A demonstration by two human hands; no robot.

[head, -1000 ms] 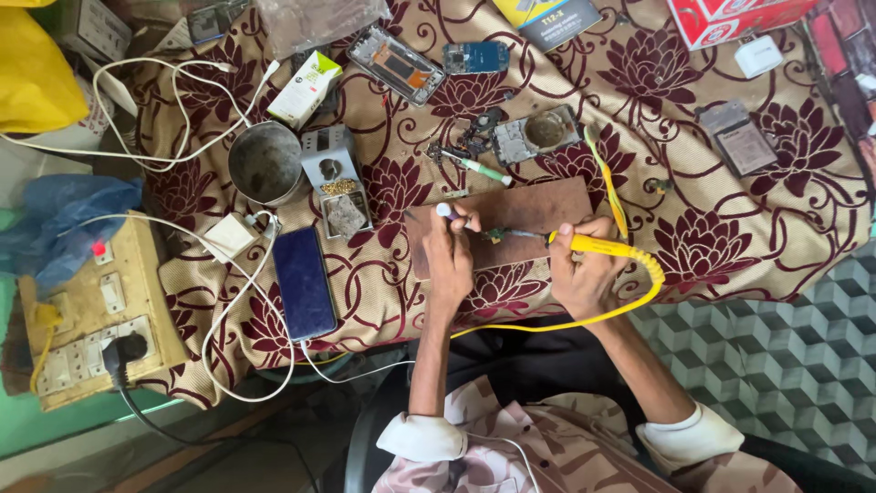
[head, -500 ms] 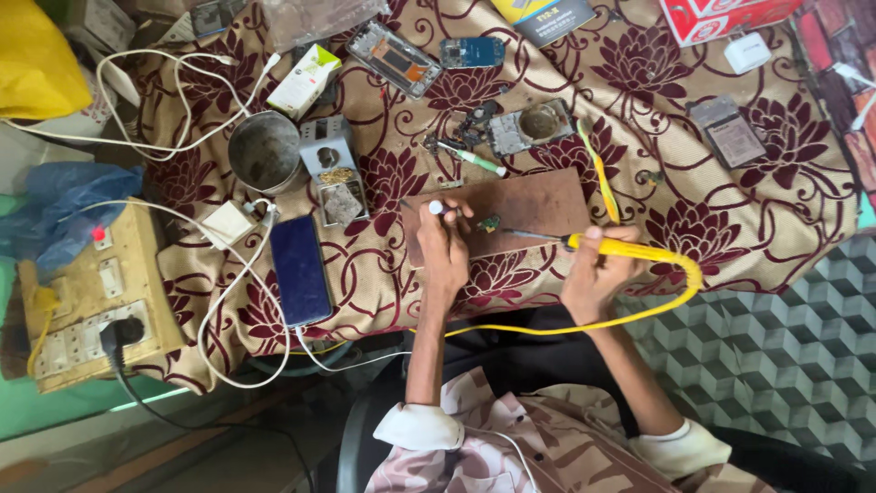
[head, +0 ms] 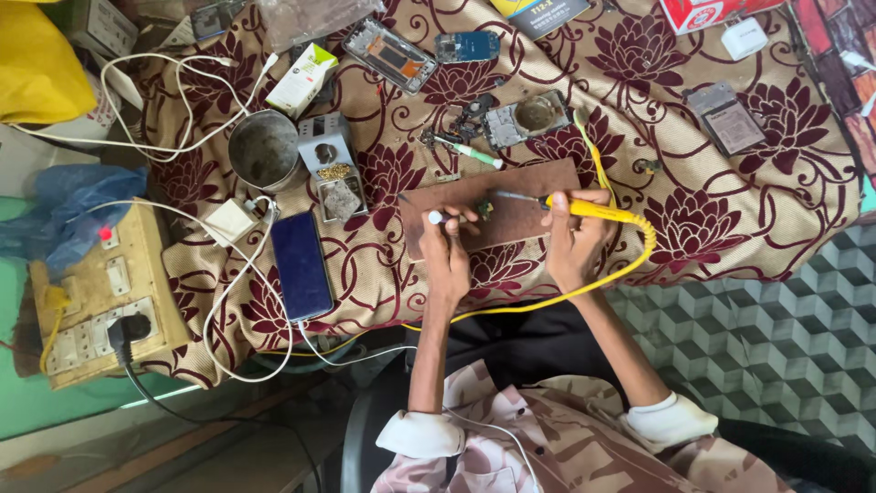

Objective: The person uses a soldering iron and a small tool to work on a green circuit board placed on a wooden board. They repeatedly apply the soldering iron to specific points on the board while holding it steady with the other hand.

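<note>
Nearest the camera, two forearms in rolled patterned sleeves reach up onto a table draped in a tan cloth (head: 730,210) with dark red flowers. Right hand (head: 575,239) is closed around the yellow handle of a soldering iron (head: 584,208), held nearly level, its thin metal tip pointing left over a brown wooden board (head: 520,219); the yellow coiled cord (head: 639,256) loops off the handle's rear and runs back along the table edge toward the body. Left hand (head: 447,251) is curled shut, pinching a small white-tipped tool (head: 434,217) at the board's left part. Between the two hands, on the board, sits a tiny dark component (head: 484,210), close to the iron's tip; contact cannot be told. Left of the board lies a dark-screened phone (head: 301,265), face up, with a white cable plugged in. Further left, a worn yellowish switchboard (head: 96,292) with a black plug and a small red light. Beyond the board: a green-tipped pen-like tool (head: 474,152), a stripped phone frame with a round cutout (head: 529,117), a small grey compartment box (head: 328,164) and a metal cup (head: 263,151) just beside it. Far edge: an opened phone chassis (head: 391,55), a blue circuit board (head: 467,46), a white and green carton (head: 301,80), a flat grey battery-like block (head: 725,119).
</note>
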